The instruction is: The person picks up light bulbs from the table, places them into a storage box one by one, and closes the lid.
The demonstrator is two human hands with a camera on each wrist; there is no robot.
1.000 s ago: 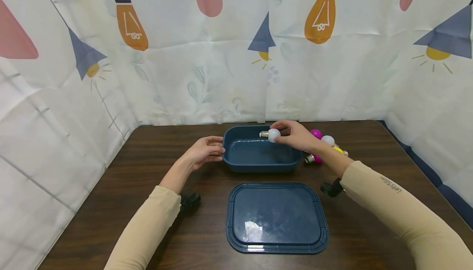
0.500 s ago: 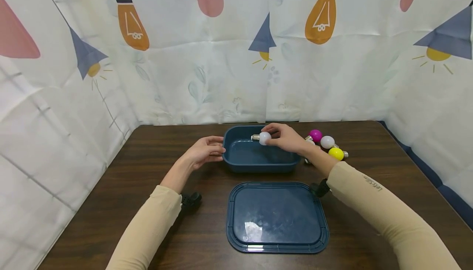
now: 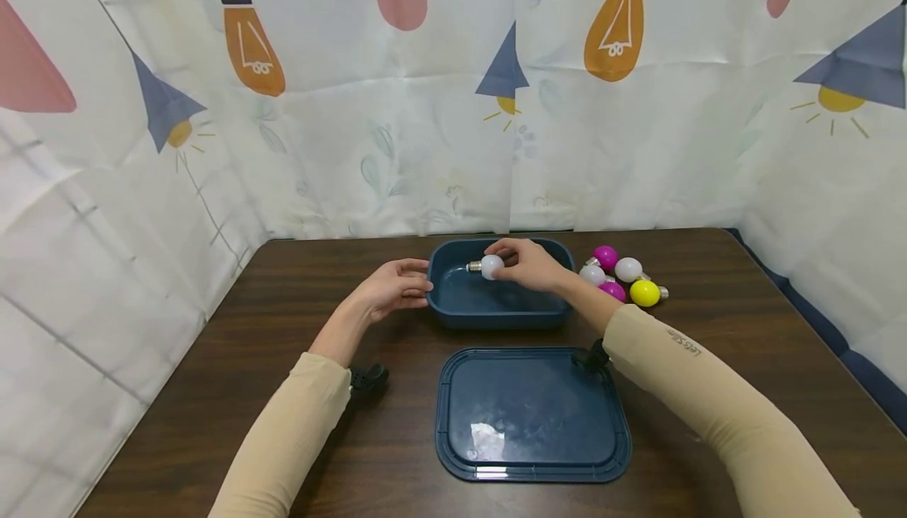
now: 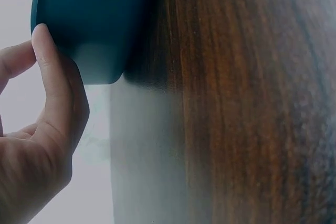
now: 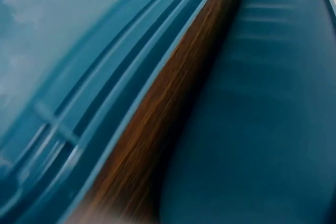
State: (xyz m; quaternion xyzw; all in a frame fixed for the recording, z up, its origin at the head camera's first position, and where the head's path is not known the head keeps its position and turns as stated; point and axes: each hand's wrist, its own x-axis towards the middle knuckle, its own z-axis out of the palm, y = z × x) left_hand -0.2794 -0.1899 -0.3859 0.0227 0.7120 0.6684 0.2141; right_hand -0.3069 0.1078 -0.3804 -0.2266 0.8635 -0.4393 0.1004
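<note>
In the head view, my right hand (image 3: pixel 527 264) pinches a white light bulb (image 3: pixel 492 268) by its round end, with the metal screw base pointing left. The bulb is held over the inside of a dark blue rectangular box (image 3: pixel 499 320). My left hand (image 3: pixel 392 291) touches the left end of this box with relaxed fingers; in the left wrist view its fingertips (image 4: pixel 43 38) lie right at the rim. The right wrist view shows the box's long side wall (image 5: pixel 252 119), but the bulb and the gripping fingers are out of that view.
A dark blue lid (image 3: pixel 531 416) lies flat on the brown wooden table (image 3: pixel 340 455) in front of the box. To the box's right several bulbs are grouped, among them a yellow bulb (image 3: pixel 645 293) and a magenta bulb (image 3: pixel 605 257). A printed curtain (image 3: pixel 439 148) hangs behind.
My right hand has carried the white bulb leftward and slightly lower over the box, uncovering more of the bulbs on the right. The left hand has stayed at the box's end.
</note>
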